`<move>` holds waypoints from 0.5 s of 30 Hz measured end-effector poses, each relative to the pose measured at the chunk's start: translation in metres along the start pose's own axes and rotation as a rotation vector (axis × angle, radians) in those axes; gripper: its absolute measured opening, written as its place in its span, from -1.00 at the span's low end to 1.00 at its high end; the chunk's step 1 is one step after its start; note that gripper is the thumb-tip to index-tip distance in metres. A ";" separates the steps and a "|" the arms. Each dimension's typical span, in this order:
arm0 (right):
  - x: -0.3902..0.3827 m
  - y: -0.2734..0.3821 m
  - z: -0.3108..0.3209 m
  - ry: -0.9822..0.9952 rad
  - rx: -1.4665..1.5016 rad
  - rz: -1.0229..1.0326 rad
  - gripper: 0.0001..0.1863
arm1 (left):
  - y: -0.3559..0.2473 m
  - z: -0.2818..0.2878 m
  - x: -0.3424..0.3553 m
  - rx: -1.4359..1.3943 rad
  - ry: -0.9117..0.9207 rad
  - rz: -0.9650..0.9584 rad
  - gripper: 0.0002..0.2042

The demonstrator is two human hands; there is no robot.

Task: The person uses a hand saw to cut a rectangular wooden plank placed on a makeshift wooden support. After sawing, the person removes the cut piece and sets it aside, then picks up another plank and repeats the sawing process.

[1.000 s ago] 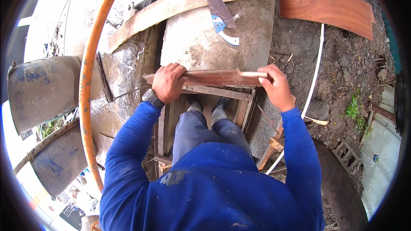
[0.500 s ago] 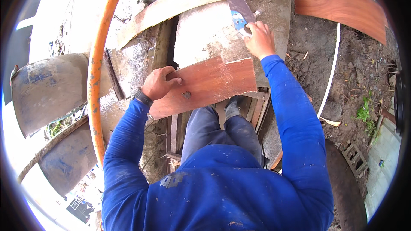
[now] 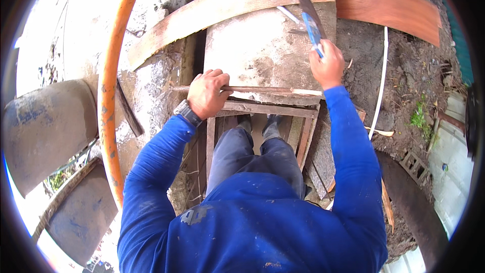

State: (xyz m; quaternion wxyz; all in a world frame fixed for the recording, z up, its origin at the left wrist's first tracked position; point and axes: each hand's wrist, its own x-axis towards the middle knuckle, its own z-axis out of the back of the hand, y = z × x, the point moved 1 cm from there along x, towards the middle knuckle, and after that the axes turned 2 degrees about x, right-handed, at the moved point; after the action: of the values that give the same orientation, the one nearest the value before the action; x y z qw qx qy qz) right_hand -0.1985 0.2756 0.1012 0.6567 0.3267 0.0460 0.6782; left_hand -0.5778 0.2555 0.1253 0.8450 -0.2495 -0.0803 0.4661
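Left hand (image 3: 206,94) grips the board (image 3: 265,89) under its fingers (probably light, stiff, best held by edge), right hand (image 3: 328,65) the saw (image 3: 309,24).

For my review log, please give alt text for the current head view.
A person's right hand grips a saw; their left hand holds a board, seen edge-on. Beyond, a pale plank lies across a slab.

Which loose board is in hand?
The edge-on board in the left hand; the pale board and reddish board show broad faces, with no hand on them.
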 end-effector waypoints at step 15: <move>-0.237 0.093 0.053 -0.062 0.776 -0.737 -0.90 | -0.040 -0.124 0.003 0.049 0.140 -0.201 -0.56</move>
State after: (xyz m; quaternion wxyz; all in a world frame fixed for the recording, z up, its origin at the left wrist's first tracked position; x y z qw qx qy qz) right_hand -0.2698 0.0253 0.0971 0.6833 0.5276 0.3853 0.3260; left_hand -0.5005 0.1968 0.0379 0.8968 -0.2513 -0.0343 0.3624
